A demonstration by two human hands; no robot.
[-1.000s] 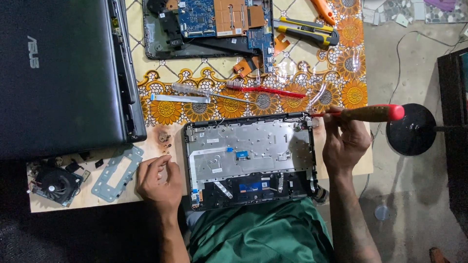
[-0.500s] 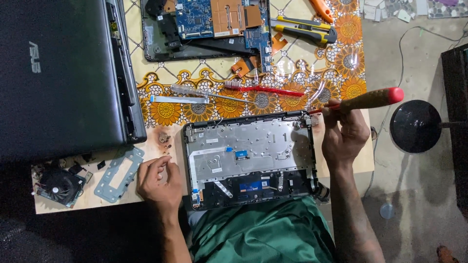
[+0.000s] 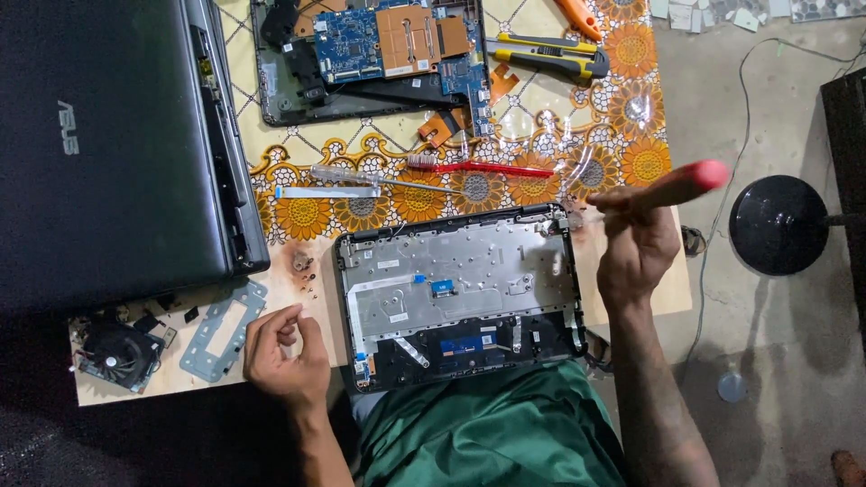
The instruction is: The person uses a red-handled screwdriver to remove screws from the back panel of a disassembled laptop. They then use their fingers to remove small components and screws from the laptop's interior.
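Opened laptop base between my hands, screwdriver in the right.

I see the opened laptop base (image 3: 460, 293) lying flat at the near edge of the table (image 3: 271, 289), its metal keyboard plate up, directly between my two hands. My right hand (image 3: 636, 248) is closed around a red-handled screwdriver (image 3: 672, 189), held just beside the base's far right corner, with the handle angled up and away to the right; the tip is blurred and I cannot tell whether it touches the corner. My left hand (image 3: 280, 356) rests on the table just left of the base, fingers loosely curled and holding nothing, beside a grey metal bracket (image 3: 221, 329), with a small cooling fan (image 3: 113, 352) farther left.
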